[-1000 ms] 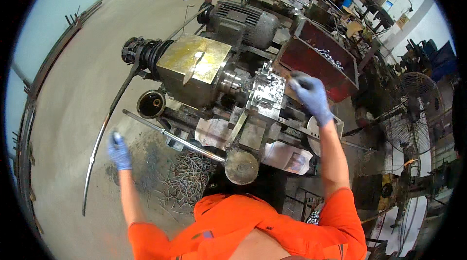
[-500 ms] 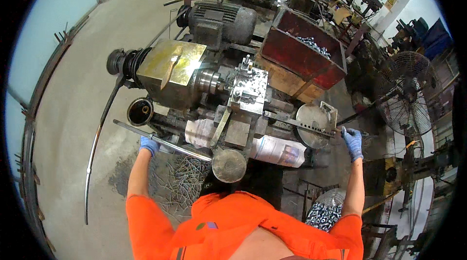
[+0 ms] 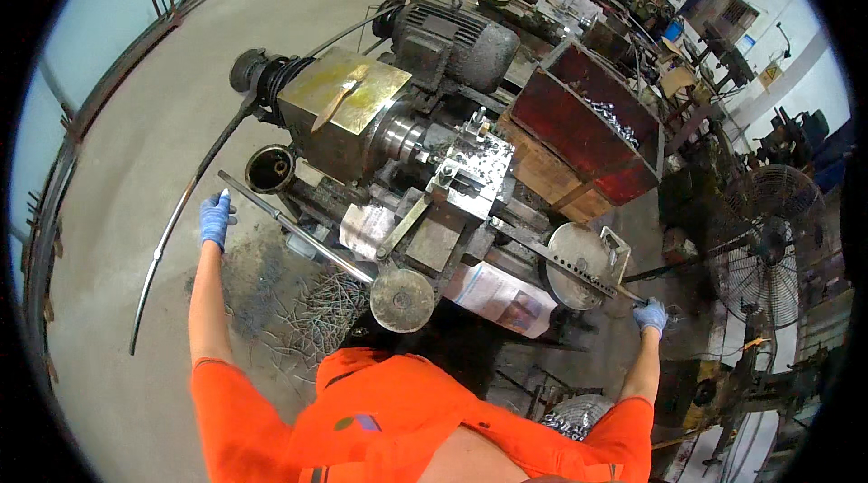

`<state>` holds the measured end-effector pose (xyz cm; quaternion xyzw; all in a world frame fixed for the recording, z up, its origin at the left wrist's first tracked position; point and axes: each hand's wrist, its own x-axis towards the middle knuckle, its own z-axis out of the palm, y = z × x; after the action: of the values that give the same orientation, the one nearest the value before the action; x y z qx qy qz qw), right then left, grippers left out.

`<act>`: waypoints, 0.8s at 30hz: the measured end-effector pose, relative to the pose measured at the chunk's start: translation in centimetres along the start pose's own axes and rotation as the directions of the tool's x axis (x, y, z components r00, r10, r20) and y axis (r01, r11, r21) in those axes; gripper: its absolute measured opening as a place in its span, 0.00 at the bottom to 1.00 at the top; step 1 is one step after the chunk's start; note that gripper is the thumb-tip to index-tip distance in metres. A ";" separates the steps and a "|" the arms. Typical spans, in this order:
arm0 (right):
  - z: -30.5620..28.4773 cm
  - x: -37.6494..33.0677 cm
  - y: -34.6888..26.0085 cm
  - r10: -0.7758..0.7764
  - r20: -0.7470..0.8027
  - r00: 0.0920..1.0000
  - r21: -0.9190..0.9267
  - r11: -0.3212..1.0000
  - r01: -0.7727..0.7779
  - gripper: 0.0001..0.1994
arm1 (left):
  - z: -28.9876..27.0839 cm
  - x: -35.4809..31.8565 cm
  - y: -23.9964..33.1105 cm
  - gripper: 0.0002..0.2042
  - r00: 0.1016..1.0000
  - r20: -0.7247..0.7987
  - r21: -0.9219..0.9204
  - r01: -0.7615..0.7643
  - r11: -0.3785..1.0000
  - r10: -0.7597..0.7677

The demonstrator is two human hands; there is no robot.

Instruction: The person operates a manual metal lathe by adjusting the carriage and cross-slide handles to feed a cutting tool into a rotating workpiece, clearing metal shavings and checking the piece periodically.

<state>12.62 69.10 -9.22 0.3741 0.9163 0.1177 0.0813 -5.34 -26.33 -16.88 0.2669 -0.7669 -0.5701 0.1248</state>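
Note:
My left hand [image 3: 215,221], in a blue-and-white glove, is off to the left of a long steel lever [image 3: 298,228], apart from it, with fingers partly spread. The lever slopes down to a round metal disc [image 3: 401,300] in front of me. My right hand [image 3: 649,316], gloved alike, is closed around the end of a flat lever with a row of holes [image 3: 570,268]. This bar passes over a second round disc [image 3: 579,257]. Between the levers stands a greasy lathe-like machine with a chuck [image 3: 400,137] and a chip-covered tool slide [image 3: 479,171].
A brush [image 3: 339,99] lies on the yellowish headstock cover. Behind are a motor [image 3: 457,40] and a red bin [image 3: 579,121] with metal parts. Thin metal scraps [image 3: 312,316] litter the floor; a basket of parts [image 3: 574,415] stands low right. A caged fan [image 3: 764,239] is at right.
My left hand has come away from the steel lever and moved up and left. My right hand stays on the perforated lever, now lower in view. The view has turned somewhat.

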 end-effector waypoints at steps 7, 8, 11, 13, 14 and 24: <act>4.0 -10.1 1.3 0.021 -0.266 0.964 0.126 0.992 0.013 0.20 | 6.8 -0.4 0.9 0.16 0.954 -0.224 -0.334 0.116 0.935 -0.199; 4.5 -12.3 2.0 0.035 -0.255 0.966 0.216 0.976 0.021 0.21 | 7.8 -0.4 0.9 0.15 0.947 -0.251 -0.390 0.091 0.916 -0.201; 8.9 -18.7 7.7 0.203 -0.133 0.970 0.194 0.965 -0.176 0.20 | 10.1 -1.3 1.8 0.10 0.922 -0.311 -0.488 0.052 0.872 -0.229; 11.6 -22.7 13.3 0.329 -0.010 0.944 0.215 0.923 -0.319 0.19 | 9.4 -1.1 1.5 0.10 0.927 -0.301 -0.484 0.052 0.874 -0.222; 12.3 -24.2 15.6 0.361 0.059 0.931 0.258 0.895 -0.364 0.18 | 9.2 -1.0 1.1 0.10 0.930 -0.295 -0.481 0.056 0.875 -0.222; 12.0 -28.6 13.7 0.407 0.082 0.910 0.212 0.885 -0.415 0.20 | 9.0 -1.1 1.6 0.06 0.929 -0.328 -0.527 -0.028 0.849 -0.173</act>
<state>44.88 60.29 -15.23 0.5682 0.8221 0.0211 0.0280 -9.29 -18.08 -18.12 0.3528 -0.5355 -0.7017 0.3103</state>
